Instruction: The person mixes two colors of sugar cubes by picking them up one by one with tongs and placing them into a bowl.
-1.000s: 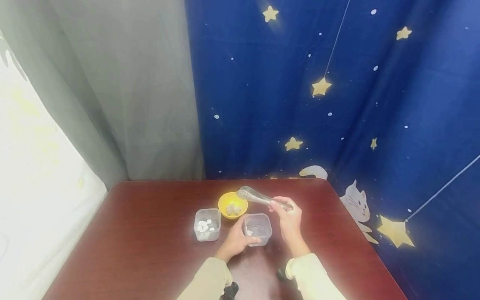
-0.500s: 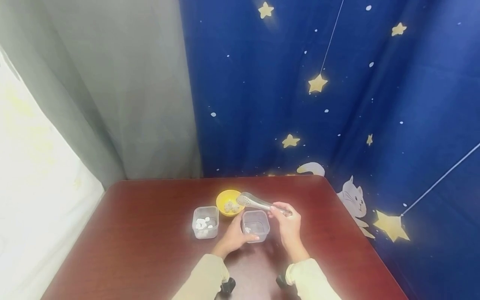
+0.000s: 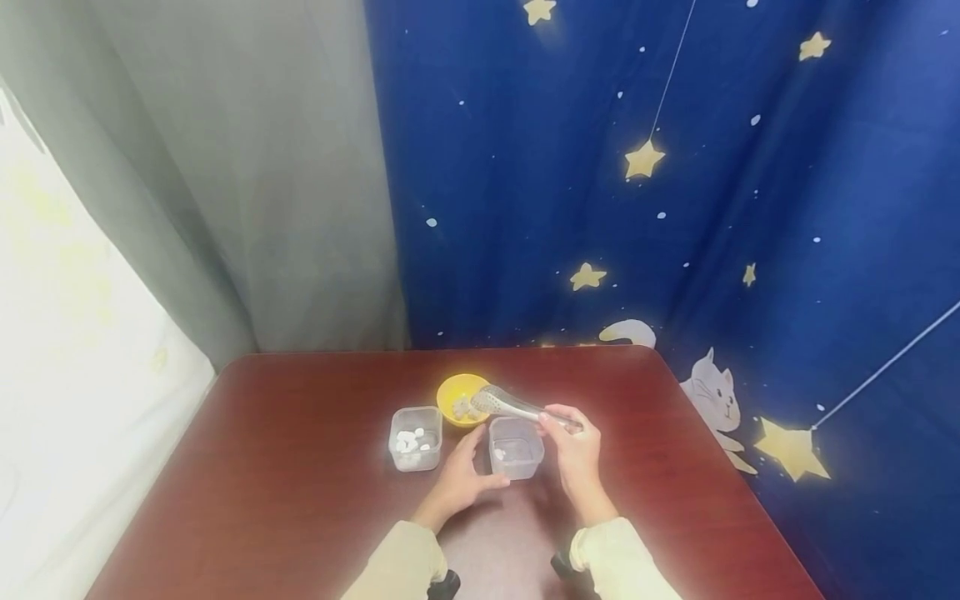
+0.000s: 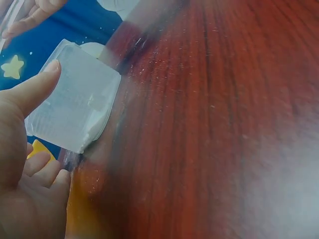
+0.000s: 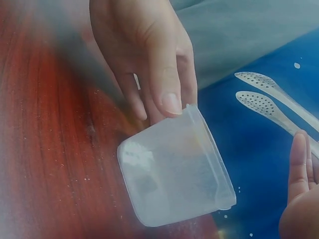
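Observation:
My left hand (image 3: pixel 457 483) is beside a clear plastic container (image 3: pixel 522 472), its fingers spread and relaxed. In the left wrist view the thumb overlaps the container's side, while the other fingers stand off it. A small white piece (image 3: pixel 499 454) lies inside. My right hand (image 3: pixel 577 450) grips metal tongs (image 3: pixel 513 405) with perforated tips, held above the container's far rim. The right wrist view shows the two tong arms (image 5: pixel 264 103) apart with nothing between them. Behind, the tips overlap the yellow bowl (image 3: pixel 454 386), which holds several pale lumps (image 3: pixel 463 408).
Left of my left hand, a second clear container (image 3: pixel 431 461) holds several white pieces (image 3: pixel 407 439). Everything stands on a dark red wooden table (image 3: pixel 300 467). A grey curtain (image 3: pixel 300 208) and a blue curtain (image 3: pixel 510 208) with stars hang behind its far edge.
My left hand has let go of the clear container and shifted slightly left, opening its fingers. The tongs have dipped slightly and stay near the bowl.

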`<state>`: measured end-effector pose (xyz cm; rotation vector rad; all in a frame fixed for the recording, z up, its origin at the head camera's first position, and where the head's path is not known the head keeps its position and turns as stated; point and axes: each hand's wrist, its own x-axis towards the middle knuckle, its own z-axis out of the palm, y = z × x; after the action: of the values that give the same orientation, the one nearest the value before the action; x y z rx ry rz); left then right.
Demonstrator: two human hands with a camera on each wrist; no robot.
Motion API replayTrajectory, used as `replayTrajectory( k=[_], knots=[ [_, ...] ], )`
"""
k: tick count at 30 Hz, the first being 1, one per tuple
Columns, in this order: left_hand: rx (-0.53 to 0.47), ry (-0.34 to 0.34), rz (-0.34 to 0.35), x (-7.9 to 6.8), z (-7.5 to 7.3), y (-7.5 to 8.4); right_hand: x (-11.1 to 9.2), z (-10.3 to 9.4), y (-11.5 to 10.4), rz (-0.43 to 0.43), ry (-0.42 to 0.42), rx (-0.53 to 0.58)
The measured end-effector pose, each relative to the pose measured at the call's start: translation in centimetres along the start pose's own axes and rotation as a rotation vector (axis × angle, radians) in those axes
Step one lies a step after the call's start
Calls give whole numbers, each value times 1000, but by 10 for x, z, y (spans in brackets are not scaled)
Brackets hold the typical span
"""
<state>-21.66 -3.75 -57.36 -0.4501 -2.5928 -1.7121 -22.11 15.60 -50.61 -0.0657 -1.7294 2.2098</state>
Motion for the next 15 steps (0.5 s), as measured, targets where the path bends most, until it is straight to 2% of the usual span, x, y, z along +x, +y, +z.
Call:
replayTrajectory(
  k=[9,15],
  knots=[
    [-43,-23,65,-15,-5,-4,-14,8,-23,6,-10,-61],
    [-101,-16,77,-26,-10,-6,-19,9,-23,6,-36,-107]
  ],
)
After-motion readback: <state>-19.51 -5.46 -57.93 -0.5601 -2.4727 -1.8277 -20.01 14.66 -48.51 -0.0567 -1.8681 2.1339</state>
